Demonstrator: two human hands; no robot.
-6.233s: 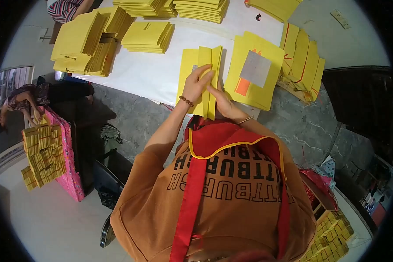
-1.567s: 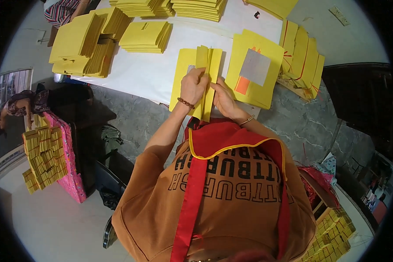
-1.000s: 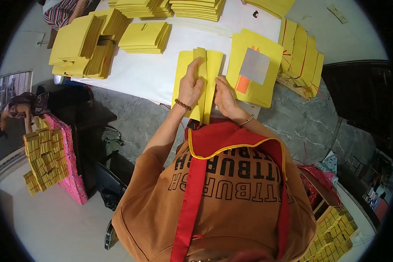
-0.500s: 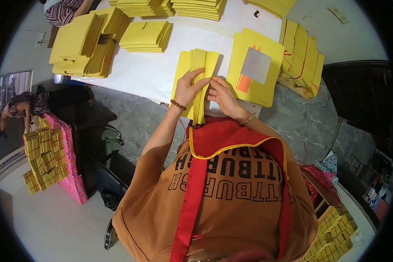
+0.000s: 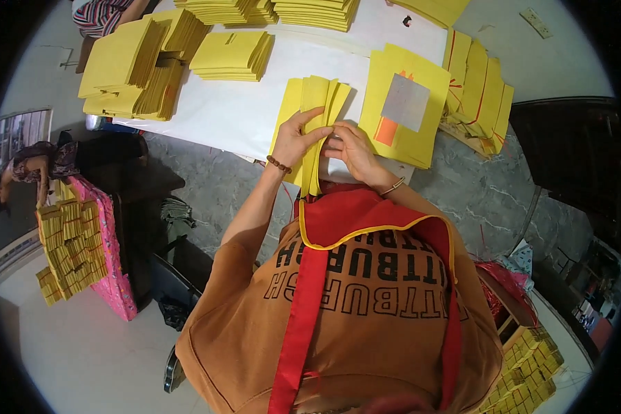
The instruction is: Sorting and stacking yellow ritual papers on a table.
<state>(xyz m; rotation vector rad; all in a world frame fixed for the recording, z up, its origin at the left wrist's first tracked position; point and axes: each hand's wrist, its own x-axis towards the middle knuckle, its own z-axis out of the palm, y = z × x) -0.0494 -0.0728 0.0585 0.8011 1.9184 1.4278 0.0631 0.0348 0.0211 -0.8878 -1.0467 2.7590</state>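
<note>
The folded yellow paper (image 5: 314,96) is lying at the near edge of the white table (image 5: 214,110), its pleats running lengthwise toward the wearer and its right-hand flaps fanning upward. The left hand (image 5: 297,141) is resting across the pleats with its thumb and forefinger spreading apart, the thumb reaching toward the right edge; whether its other fingers are gripping anything, I cannot tell. The right hand (image 5: 354,148) is pinching that right edge between thumb and forefinger, its remaining fingers curling just below, and the two hands are nearly meeting there. A beaded bracelet (image 5: 279,165) is circling the left wrist. Just to the right, flat yellow sheets (image 5: 379,76) are lying on the table, bearing a grey square (image 5: 405,103) that is partly covering an orange piece (image 5: 385,131). Beyond them, yellow bundles (image 5: 476,90) tied with red are leaning side by side. Toward the far left, a tall yellow stack (image 5: 117,58) is standing near a smaller yellow stack (image 5: 231,55)
</note>
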